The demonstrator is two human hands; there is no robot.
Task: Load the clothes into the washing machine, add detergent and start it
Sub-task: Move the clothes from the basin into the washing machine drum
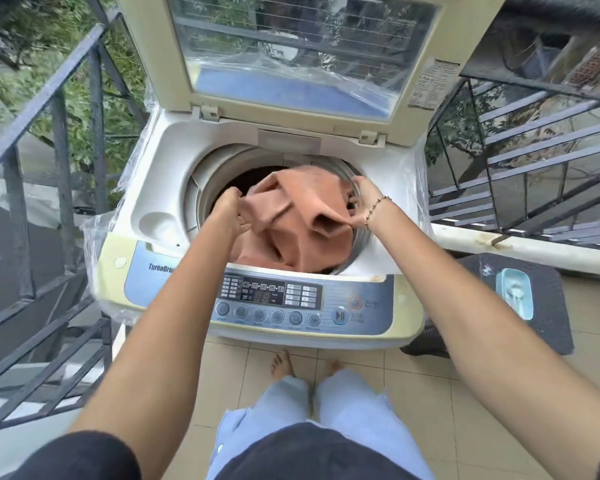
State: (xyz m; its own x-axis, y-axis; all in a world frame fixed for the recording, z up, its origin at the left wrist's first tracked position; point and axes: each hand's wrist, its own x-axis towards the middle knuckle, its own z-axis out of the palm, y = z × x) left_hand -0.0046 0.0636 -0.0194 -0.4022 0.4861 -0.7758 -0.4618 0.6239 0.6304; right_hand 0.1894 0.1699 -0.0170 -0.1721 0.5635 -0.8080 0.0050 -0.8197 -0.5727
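Left hand (229, 213) and right hand (362, 202) pinch orange cloth (291, 216) edges; drum (205, 195) mouth part open.

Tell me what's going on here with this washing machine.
A person stands at a washing machine with its lid up. The left grip and right grip each hold an edge of a pink cloth over the drum, its lower part already hanging inside.

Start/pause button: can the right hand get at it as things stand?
Probably yes, once freed: the start/pause button sits uncovered on the front panel, but the right hand pinches the orange cloth over the drum.
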